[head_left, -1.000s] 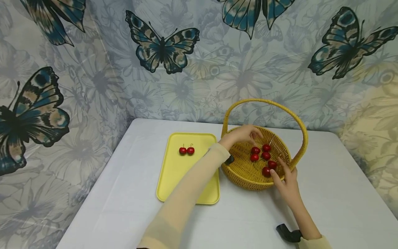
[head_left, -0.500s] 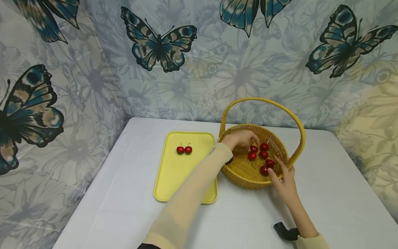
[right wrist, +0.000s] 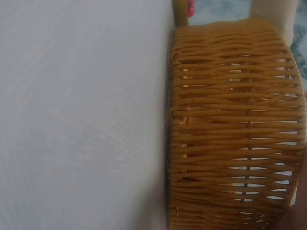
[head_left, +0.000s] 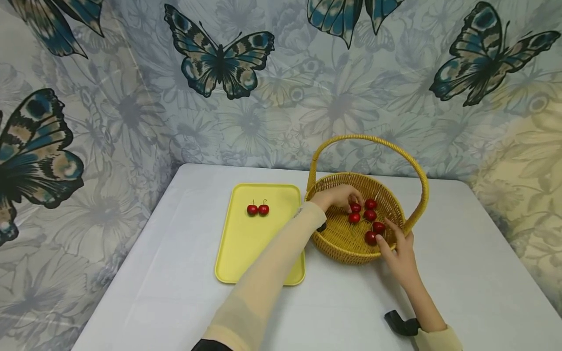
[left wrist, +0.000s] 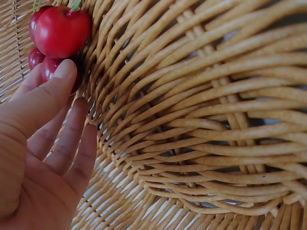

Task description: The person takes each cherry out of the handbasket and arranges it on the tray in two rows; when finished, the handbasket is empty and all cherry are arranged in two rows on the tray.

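Observation:
In the head view, my left hand (head_left: 335, 197) reaches into the yellow wicker basket (head_left: 340, 253). Its thumb and index finger pinch a red cherry (left wrist: 49, 71), which shows in the left wrist view beside other cherries. Near the basket's right side, my right hand (head_left: 403, 261) grips the rim by the handle's foot, thumb and a finger over the edge. A cherry (head_left: 371, 238) lies close to that thumb, and several more lie about in the basket. The right wrist view shows the basket's outer wall (right wrist: 235, 120), with only a blurred bit of hand at its edge.
Left of the basket, a yellow tray (head_left: 246, 248) bears two cherries (head_left: 257, 210) side by side, partly under my left forearm. The basket's tall handle (head_left: 373, 138) arches over it. A white cloth (head_left: 153, 273) covers the table, and a butterfly-printed curtain (head_left: 285, 122) hangs behind.
My left hand has lowered its fingers onto a cherry in the basket and now pinches it. My right hand stays on the rim. The whole head view has shifted slightly.

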`<state>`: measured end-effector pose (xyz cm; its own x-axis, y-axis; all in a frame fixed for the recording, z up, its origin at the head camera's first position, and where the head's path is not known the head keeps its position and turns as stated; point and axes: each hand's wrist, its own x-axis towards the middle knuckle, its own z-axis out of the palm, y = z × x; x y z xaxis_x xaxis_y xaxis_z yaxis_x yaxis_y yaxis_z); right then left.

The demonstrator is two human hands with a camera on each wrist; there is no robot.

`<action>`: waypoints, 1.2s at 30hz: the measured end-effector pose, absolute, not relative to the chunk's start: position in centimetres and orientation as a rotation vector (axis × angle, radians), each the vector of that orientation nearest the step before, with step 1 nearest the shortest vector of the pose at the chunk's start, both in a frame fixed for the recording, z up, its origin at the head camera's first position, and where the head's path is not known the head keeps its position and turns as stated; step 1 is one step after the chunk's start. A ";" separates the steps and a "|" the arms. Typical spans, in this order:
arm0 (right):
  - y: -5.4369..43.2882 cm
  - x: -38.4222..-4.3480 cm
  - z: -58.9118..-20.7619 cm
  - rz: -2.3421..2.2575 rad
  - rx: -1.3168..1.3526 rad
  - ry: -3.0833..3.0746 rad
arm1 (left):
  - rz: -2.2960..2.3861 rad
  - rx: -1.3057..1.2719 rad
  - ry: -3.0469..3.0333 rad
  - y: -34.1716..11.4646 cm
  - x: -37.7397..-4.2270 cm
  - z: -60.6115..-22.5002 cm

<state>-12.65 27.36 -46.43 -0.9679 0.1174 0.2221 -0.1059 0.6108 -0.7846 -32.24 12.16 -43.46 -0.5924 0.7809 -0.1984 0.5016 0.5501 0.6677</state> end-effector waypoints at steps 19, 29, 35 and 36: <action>27.4 -12.7 -46.5 1.319 -0.013 -2.587 | 0.710 1.099 2.369 12.1 -31.9 -41.3; 27.7 -12.6 -46.4 1.313 -0.019 -2.605 | 0.834 1.113 2.326 11.7 -31.5 -40.0; 27.7 -12.6 -46.4 1.319 -0.015 -2.599 | 0.853 1.168 2.314 10.8 -30.9 -38.6; 27.7 -12.6 -46.4 1.318 -0.013 -2.598 | 0.856 1.173 2.316 10.7 -30.7 -38.3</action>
